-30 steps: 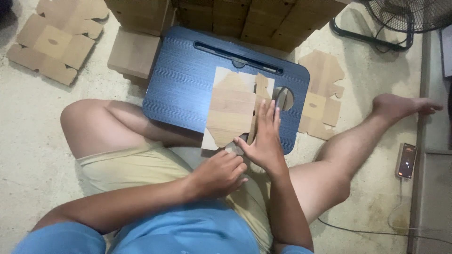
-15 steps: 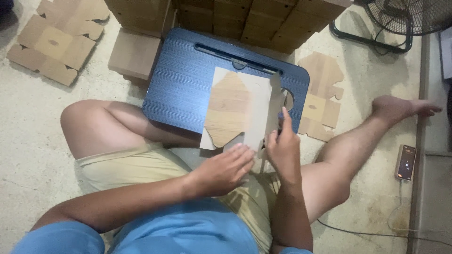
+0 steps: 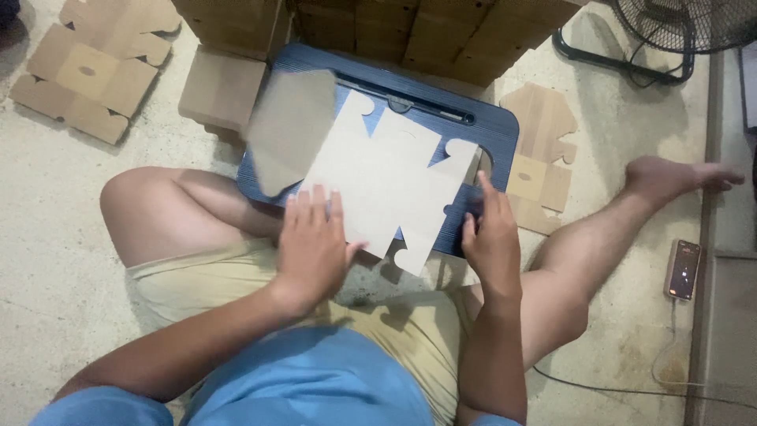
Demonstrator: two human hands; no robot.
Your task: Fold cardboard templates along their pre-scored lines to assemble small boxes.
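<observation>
A flat die-cut cardboard box blank (image 3: 386, 181), pale on the face turned up, lies spread across the blue lap desk (image 3: 489, 130) that rests over the person's legs, with one brown flap (image 3: 288, 130) blurred at its upper left. The left hand (image 3: 313, 244) lies palm down on the blank's near left edge, fingers flat and spread, pressing rather than pinching. The right hand (image 3: 490, 237) stands at the blank's right edge with fingers loosely extended; whether it grips the edge cannot be told. Beyond the desk stand stacked folded brown boxes (image 3: 426, 28). More flat blanks lie on the concrete floor at the upper left (image 3: 87, 71) and right (image 3: 540, 150). A phone (image 3: 683, 269) on a cable lies beside the right leg, and a floor fan (image 3: 678, 28) stands at the upper right.
</observation>
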